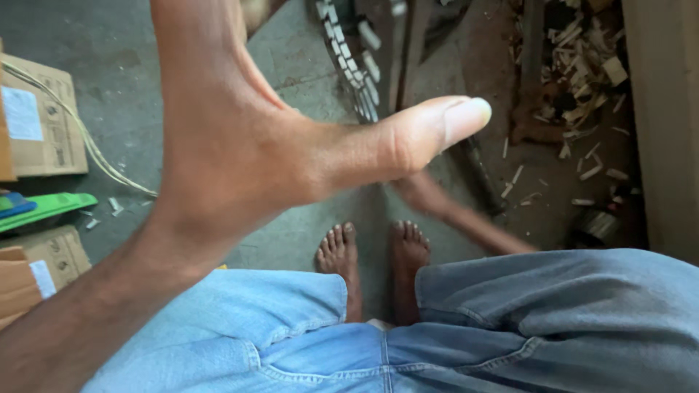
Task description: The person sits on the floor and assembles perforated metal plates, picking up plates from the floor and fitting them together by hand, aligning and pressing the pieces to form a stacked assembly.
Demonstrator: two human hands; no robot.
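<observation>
the left hand [240, 138] was raised close to the camera, spread wide with the thumb stuck out to the right, holding nothing. the right hand [422, 193] reached down low and far, blurred, just beside a dark rod [477, 175] lying on the floor [131, 44]; whether it was spread or curled around anything could not be told.

the rod lay right of centre, running from far to near, between a saw chain [349, 65] and a heap of wood chips [582, 73] far right. it looked stiff and probably heavy, likely metal, dusty rather than slick; a grip around its near end looked soundest, since that end lay clear of the chips.

bare feet [371, 255] stood near, right below the rod, so a dropped end could land on toes. a wood panel [666, 124] walled the right side. open floor lay to the left, as far as the cardboard boxes [44, 124], a cord [87, 138] and a green strip [47, 207].
</observation>
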